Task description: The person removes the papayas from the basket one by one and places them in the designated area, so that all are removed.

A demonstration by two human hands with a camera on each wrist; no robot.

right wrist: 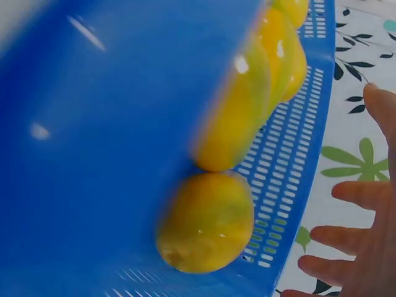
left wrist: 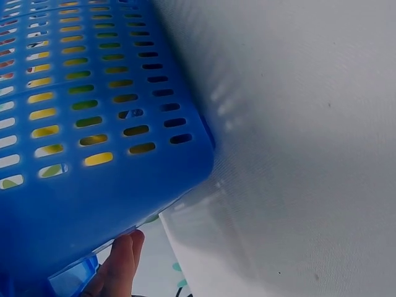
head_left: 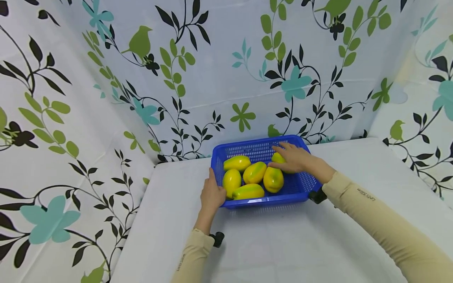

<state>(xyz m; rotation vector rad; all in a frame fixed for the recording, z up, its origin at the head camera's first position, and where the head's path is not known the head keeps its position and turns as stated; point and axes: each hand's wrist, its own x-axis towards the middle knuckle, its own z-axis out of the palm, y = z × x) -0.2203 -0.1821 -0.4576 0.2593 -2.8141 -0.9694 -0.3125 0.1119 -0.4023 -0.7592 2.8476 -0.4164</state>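
A blue plastic basket (head_left: pixel 262 202) with slotted walls holds several shiny yellow-green mangoes (head_left: pixel 255 173), most of them grouped in its left half. My left hand (head_left: pixel 212 194) grips the basket's left rim near the front corner. In the left wrist view, its fingers (left wrist: pixel 120 263) lie against the rim from outside. Over the right part of the basket, my right hand (head_left: pixel 291 157) is spread above one mango (head_left: pixel 278 158), which it partly covers. The right wrist view shows those fingers (right wrist: pixel 337 238) apart and holding nothing, with a mango (right wrist: pixel 207 223) beside them inside the basket.
The basket stands on a white-covered table (head_left: pixel 255 243), close to its back edge. Behind and at both sides hangs a white curtain (head_left: pixel 219 90) printed with leaves, birds and flowers. Black wrist cameras (head_left: pixel 217 239) sit at the beige sleeves (head_left: pixel 382 220).
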